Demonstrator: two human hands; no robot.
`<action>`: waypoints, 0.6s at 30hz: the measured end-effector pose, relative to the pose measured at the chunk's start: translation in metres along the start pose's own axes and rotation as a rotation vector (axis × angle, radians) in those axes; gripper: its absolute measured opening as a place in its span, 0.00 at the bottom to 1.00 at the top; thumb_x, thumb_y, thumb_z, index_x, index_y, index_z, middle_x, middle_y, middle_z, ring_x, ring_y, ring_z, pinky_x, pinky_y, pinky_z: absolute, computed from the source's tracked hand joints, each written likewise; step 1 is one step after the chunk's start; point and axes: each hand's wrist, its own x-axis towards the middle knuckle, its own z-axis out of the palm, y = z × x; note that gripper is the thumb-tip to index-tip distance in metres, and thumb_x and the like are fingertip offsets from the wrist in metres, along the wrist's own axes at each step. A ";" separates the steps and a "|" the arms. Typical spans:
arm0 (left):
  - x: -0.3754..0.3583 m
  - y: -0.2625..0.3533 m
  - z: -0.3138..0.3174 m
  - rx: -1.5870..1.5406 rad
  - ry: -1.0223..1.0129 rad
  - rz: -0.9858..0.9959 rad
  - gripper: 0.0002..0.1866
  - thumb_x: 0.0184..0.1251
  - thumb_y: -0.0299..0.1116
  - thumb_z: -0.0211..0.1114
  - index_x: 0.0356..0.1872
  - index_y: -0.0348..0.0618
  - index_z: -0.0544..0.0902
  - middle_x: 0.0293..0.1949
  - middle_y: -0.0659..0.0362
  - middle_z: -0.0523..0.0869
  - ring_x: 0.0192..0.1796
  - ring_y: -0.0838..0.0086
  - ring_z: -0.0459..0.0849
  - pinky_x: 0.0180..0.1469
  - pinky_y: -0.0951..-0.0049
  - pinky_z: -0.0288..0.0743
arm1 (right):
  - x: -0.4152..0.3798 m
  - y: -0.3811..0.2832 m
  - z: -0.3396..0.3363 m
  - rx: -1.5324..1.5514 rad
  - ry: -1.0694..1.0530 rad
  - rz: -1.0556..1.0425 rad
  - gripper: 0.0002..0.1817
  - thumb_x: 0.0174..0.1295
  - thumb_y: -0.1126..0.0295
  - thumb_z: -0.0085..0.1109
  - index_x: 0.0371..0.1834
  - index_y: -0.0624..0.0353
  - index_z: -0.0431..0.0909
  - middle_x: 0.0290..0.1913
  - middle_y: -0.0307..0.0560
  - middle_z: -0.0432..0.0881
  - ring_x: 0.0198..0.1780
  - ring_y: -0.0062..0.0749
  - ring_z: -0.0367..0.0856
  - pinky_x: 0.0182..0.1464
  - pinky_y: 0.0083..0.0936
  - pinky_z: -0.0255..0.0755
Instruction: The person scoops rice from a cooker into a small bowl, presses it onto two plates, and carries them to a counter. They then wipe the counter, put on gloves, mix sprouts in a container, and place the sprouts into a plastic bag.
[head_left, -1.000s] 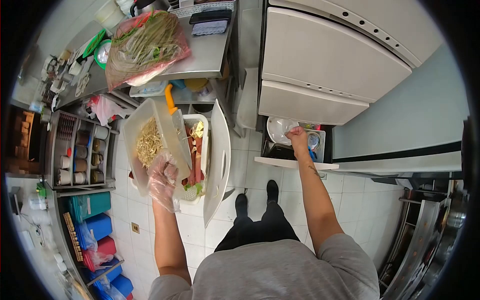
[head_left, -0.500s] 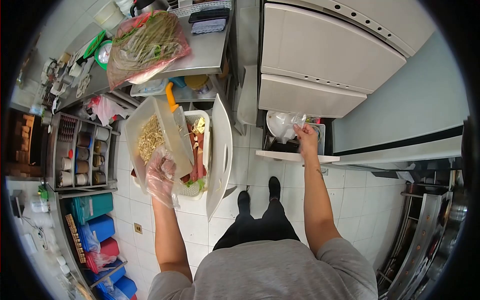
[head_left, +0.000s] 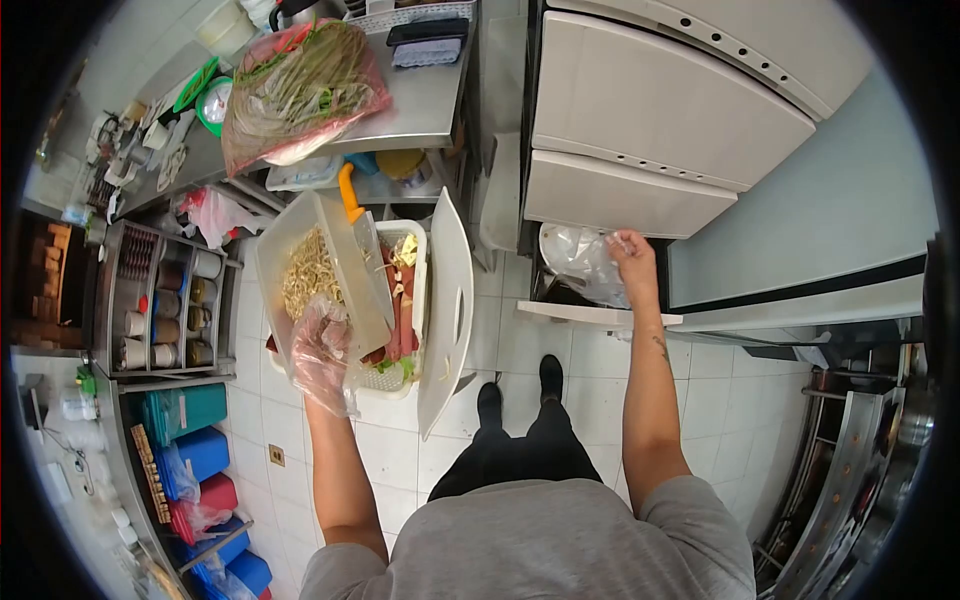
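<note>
My left hand (head_left: pixel 321 345), inside a clear plastic bag or glove, is closed on the near end of a translucent plastic container (head_left: pixel 350 262). Shredded pale food like bean sprouts (head_left: pixel 310 275) lies in that container. Beside it, a knife with an orange handle (head_left: pixel 349 193) points its blade toward me. A white basket (head_left: pixel 422 270) partly under the container holds pink meat pieces (head_left: pixel 401 315), yellow bits and green leaves. Along its right side leans a white cutting board (head_left: pixel 447 310). My right hand (head_left: pixel 632 262) pinches a clear plastic bag (head_left: pixel 590 268) over the open drawer.
The open drawer (head_left: pixel 590 313) sits low in a cabinet with closed drawers (head_left: pixel 660 100) above. A steel table (head_left: pixel 415 110) bears a pink bag of green stalks (head_left: pixel 300 95). A rack of jars (head_left: pixel 165 300) and coloured bins (head_left: pixel 205 455) stand on the left.
My right hand has moved a little up and to the right, stretching the clear bag wider across the drawer. My left hand keeps its hold on the container.
</note>
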 end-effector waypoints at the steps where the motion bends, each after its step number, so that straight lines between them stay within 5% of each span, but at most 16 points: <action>1: -0.002 -0.001 -0.002 -0.001 0.036 0.011 0.07 0.67 0.31 0.58 0.40 0.38 0.78 0.28 0.60 0.77 0.23 0.79 0.69 0.25 0.80 0.62 | 0.000 -0.003 -0.004 -0.008 0.007 -0.039 0.10 0.58 0.67 0.67 0.34 0.61 0.78 0.26 0.30 0.74 0.27 0.12 0.66 0.27 0.15 0.61; 2: -0.004 -0.001 0.001 -0.001 0.070 0.021 0.07 0.67 0.30 0.59 0.40 0.38 0.78 0.28 0.61 0.77 0.22 0.80 0.68 0.25 0.81 0.62 | 0.002 -0.009 -0.017 -0.086 -0.064 0.057 0.12 0.58 0.68 0.65 0.43 0.59 0.80 0.29 0.37 0.80 0.29 0.18 0.74 0.33 0.18 0.68; 5: -0.006 0.000 0.008 0.020 0.107 0.043 0.07 0.67 0.30 0.60 0.39 0.38 0.78 0.26 0.61 0.77 0.21 0.81 0.68 0.24 0.81 0.62 | -0.014 -0.042 -0.026 -0.566 -0.029 -0.052 0.10 0.59 0.67 0.62 0.42 0.56 0.80 0.32 0.45 0.84 0.33 0.34 0.82 0.39 0.27 0.74; 6: -0.006 -0.001 0.008 0.032 0.111 0.046 0.07 0.67 0.31 0.60 0.39 0.38 0.78 0.26 0.61 0.77 0.21 0.81 0.68 0.24 0.81 0.62 | -0.012 -0.039 -0.030 -0.845 -0.219 -0.021 0.12 0.59 0.67 0.60 0.46 0.50 0.81 0.40 0.50 0.85 0.42 0.46 0.83 0.47 0.35 0.75; 8: -0.003 -0.001 0.003 0.078 0.045 0.037 0.07 0.66 0.31 0.60 0.38 0.38 0.79 0.26 0.61 0.77 0.21 0.80 0.68 0.24 0.81 0.62 | 0.000 -0.012 -0.019 -0.986 -0.587 -0.162 0.17 0.63 0.61 0.55 0.55 0.48 0.78 0.50 0.48 0.83 0.51 0.47 0.80 0.53 0.37 0.73; 12: 0.001 -0.010 0.008 -0.001 0.202 0.018 0.07 0.66 0.31 0.61 0.38 0.38 0.80 0.27 0.59 0.79 0.22 0.79 0.68 0.24 0.80 0.63 | 0.017 0.052 0.034 -1.040 -0.683 0.029 0.27 0.68 0.47 0.43 0.63 0.49 0.73 0.63 0.52 0.74 0.63 0.46 0.72 0.63 0.37 0.66; 15: 0.001 -0.004 0.020 0.033 0.068 0.001 0.07 0.66 0.31 0.61 0.38 0.38 0.80 0.29 0.58 0.81 0.22 0.78 0.69 0.24 0.79 0.63 | 0.017 0.040 0.056 -1.284 -0.675 0.090 0.28 0.67 0.51 0.45 0.68 0.48 0.67 0.64 0.50 0.73 0.60 0.46 0.76 0.61 0.38 0.69; 18: 0.005 0.001 0.018 0.036 0.133 0.028 0.07 0.65 0.32 0.62 0.37 0.38 0.79 0.28 0.59 0.80 0.23 0.78 0.69 0.25 0.79 0.62 | -0.032 -0.021 0.038 -1.020 -0.244 -0.101 0.24 0.67 0.55 0.49 0.63 0.51 0.72 0.60 0.54 0.77 0.57 0.51 0.77 0.57 0.38 0.71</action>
